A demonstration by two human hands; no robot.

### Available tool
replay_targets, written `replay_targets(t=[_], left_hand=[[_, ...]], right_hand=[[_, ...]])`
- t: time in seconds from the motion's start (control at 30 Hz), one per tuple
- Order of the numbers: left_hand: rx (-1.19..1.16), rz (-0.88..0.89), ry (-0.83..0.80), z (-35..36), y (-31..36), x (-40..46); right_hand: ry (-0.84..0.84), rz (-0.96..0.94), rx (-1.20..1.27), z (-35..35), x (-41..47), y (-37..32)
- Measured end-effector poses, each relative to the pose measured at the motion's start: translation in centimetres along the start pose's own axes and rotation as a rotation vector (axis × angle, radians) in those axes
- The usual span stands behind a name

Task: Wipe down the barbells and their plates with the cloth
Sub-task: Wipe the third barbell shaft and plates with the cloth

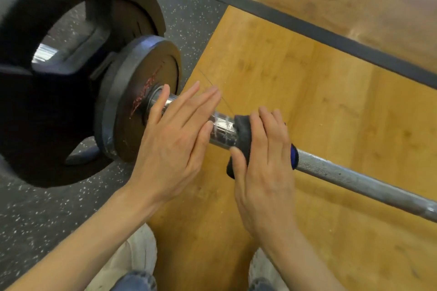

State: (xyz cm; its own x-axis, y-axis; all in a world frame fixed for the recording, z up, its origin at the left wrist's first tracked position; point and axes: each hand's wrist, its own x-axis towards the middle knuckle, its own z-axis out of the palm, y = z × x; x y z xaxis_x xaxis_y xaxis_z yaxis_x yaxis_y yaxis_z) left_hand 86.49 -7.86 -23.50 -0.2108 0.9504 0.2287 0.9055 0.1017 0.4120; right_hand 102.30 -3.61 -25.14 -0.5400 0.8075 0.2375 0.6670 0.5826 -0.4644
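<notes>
A steel barbell [354, 178] runs from upper left to lower right just above the floor. A small black plate [132, 111] and a large black plate [47, 106] with cut-out grips sit on its left end. My left hand [175, 139] lies with straight fingers over the chrome sleeve, right beside the small plate. My right hand [264, 160] wraps a dark cloth [242, 136] with a blue edge around the bar where the sleeve [223, 129] ends, fingers over the top and thumb underneath.
Wooden platform floor [331, 106] lies under the bar, with speckled black rubber flooring [35, 215] at left and a dark border strip [307, 23] across the back. My white shoes [134, 257] stand near the bottom edge.
</notes>
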Motion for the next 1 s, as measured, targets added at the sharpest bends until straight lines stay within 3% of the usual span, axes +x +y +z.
replay_targets(t=[0.13, 0.2, 0.33, 0.4, 0.53, 0.73, 0.8, 0.93, 1.0], left_hand=[[-0.018, 0.011, -0.005, 1.0, -0.2, 1.3], [-0.016, 0.029, -0.008, 1.5, -0.5, 1.6], [-0.029, 0.058, -0.016, 1.8, -0.9, 1.4], [-0.034, 0.066, -0.019, 1.8, -0.9, 1.4], [-0.048, 0.052, -0.015, 1.9, -0.7, 1.5], [-0.066, 0.044, -0.007, 1.9, -0.6, 1.2], [-0.07, 0.053, -0.003, 1.9, -0.7, 1.2], [-0.044, 0.079, -0.006, 1.7, -0.9, 1.2], [-0.038, 0.08, -0.028, 1.7, -1.0, 1.3]], right_hand=[[-0.137, 0.32, 0.209, -0.8, 5.8, 1.2], [-0.1, 0.264, 0.197, -1.0, 4.4, 0.7], [-0.048, 0.004, -0.088, -0.2, -1.6, -0.4], [-0.055, 0.059, -0.016, -0.3, 0.2, 0.0], [-0.093, 0.372, 0.218, -1.2, 4.8, 0.2], [0.001, 0.047, -0.082, -0.5, -3.0, -0.9], [0.01, 0.071, -0.081, 0.0, -1.5, -0.7], [0.096, 0.307, 0.046, 0.3, 3.0, -1.0], [0.114, 0.292, 0.074, 0.6, 2.4, -1.1]])
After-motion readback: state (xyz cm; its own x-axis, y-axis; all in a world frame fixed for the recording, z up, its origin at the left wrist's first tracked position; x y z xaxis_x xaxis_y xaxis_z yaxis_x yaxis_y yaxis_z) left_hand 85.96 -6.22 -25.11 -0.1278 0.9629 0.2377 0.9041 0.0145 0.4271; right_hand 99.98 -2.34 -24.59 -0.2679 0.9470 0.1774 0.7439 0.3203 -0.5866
